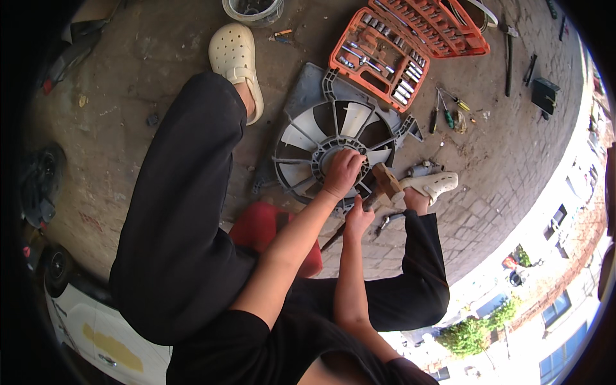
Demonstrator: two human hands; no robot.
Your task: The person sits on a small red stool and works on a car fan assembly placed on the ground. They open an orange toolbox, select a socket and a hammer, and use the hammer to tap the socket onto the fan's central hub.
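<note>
A radiator fan (298, 172) in a grey plastic shroud lies on the ground between my feet, its pale blades showing through the ribs. My left hand (344, 172) is closed over the fan's hub, fingers curled down; whatever they pinch is hidden. Just to its right, my right hand (359, 218) is wrapped round the handle of a hammer. The blocky brown head of this hammer (388, 181) is raised near the shroud's right edge, beside my left hand, apart from the hub.
Beyond the fan lies an open orange socket set (385, 54). Several screwdrivers (444, 109) rest to its right, with a motor-like metal part (423, 168) near my right shoe. A bucket (254, 11) stands at the far edge. Under me is a red seat (256, 224); a white car (96, 340) is at left.
</note>
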